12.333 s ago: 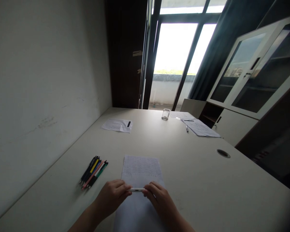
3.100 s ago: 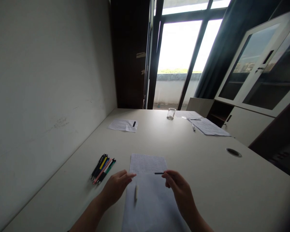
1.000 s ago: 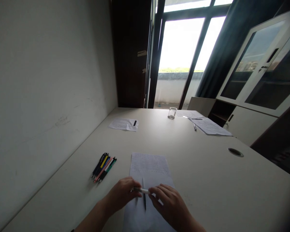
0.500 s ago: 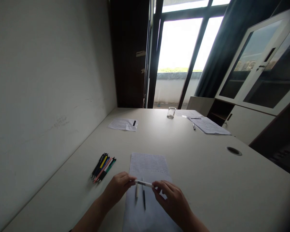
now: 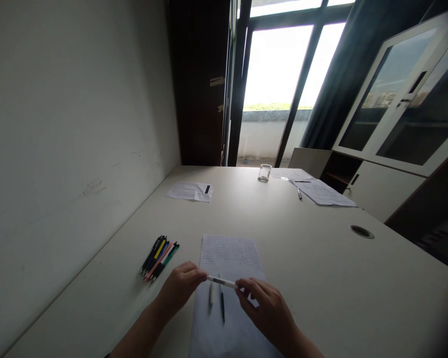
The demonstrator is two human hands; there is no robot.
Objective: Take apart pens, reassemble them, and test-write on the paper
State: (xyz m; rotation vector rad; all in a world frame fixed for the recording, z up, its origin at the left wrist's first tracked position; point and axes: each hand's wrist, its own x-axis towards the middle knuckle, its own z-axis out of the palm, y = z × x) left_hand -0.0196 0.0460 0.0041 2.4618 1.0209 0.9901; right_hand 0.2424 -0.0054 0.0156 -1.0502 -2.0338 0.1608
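Note:
A white pen [image 5: 222, 282] with a dark label is held crosswise above the paper [image 5: 229, 251]. The fingertips of my left hand [image 5: 184, 283] pinch one end, and my right hand [image 5: 263, 298] grips the other end between thumb and fingers. Beneath it, on the paper, lie a short pale pen-like piece [image 5: 211, 295] and a slim dark-ended pen-like piece [image 5: 222, 306], side by side. Handwritten lines fill the upper part of the paper. To the left of my left hand rests a bunch of several pens [image 5: 159, 258] in black, yellow, blue, pink and green.
A glass [image 5: 264, 173] stands at the table's far edge. Stacked papers [image 5: 324, 193] and a pen [image 5: 299, 194] lie at the back right, another sheet [image 5: 190, 191] at the back left. A round cable hole [image 5: 362, 231] is on the right. The wall [image 5: 78, 149] borders the left side.
My left hand has shifted very slightly left and up at its end of the white pen. My right hand and the things on the table stay in place.

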